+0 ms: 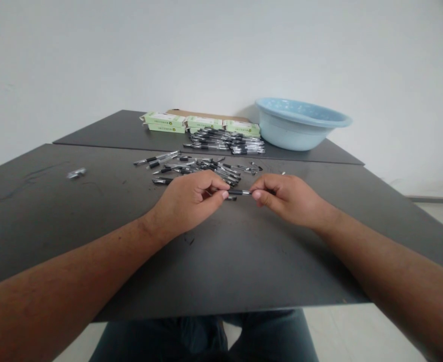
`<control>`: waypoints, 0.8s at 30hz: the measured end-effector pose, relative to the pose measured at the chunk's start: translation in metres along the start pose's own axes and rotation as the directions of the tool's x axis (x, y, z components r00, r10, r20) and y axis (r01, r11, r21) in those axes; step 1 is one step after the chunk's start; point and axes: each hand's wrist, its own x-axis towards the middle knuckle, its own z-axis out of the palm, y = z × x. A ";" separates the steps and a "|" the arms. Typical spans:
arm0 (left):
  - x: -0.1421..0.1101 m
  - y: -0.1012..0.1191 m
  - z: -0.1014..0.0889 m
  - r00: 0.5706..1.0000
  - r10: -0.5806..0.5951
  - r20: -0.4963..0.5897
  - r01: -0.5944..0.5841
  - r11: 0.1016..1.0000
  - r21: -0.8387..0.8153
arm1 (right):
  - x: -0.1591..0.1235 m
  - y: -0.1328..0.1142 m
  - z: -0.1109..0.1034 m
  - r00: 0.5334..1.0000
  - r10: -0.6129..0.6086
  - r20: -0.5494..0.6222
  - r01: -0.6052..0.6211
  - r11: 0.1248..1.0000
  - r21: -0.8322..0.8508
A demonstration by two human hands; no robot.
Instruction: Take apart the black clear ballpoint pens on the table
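Pen (pixel 239 192) lies level between our left hand (pixel 189 201) and right hand (pixel 297 198); we pinch each grip nearly closed around it, likely for steadiness.

Around your upper frame
You had a blue basin (pixel 295 134) right of green boxes (pixel 165 123), before a pale wall (pixel 206 50).

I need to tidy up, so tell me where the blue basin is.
In the head view, the light-blue basin stands at the far right of the dark table, just right of the green boxes.
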 end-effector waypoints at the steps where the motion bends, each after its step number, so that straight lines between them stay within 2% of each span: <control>1: 0.000 0.000 0.000 1.000 0.000 0.008 0.000 1.000 0.002 | 0.000 0.000 0.000 1.000 0.003 0.020 -0.003 1.000 0.005; 6: 0.001 0.000 0.000 1.000 -0.015 0.013 0.015 1.000 0.024 | 0.000 0.001 0.002 0.999 0.041 -0.032 -0.040 0.999 0.028; 11: 0.001 -0.001 0.000 1.000 -0.023 0.018 0.023 0.999 0.027 | -0.001 0.000 0.002 1.000 0.008 0.024 -0.009 1.000 0.024; 14: 0.001 0.000 0.001 1.000 -0.024 0.013 0.024 1.000 0.019 | 0.000 -0.001 0.002 1.000 0.018 -0.025 -0.018 1.000 0.019; 19: 0.001 0.001 0.001 1.000 0.001 0.016 -0.001 1.000 0.023 | 0.000 0.000 0.001 0.999 0.003 0.044 -0.005 0.999 0.046; 22: 0.001 0.001 0.001 1.000 0.002 0.008 -0.002 1.000 0.022 | 0.000 0.000 0.002 1.000 0.009 -0.012 -0.008 0.999 0.036; 24: 0.001 0.001 0.001 1.000 0.009 0.018 -0.009 1.000 0.023 | 0.000 0.000 0.002 1.000 0.000 -0.008 0.000 0.999 0.035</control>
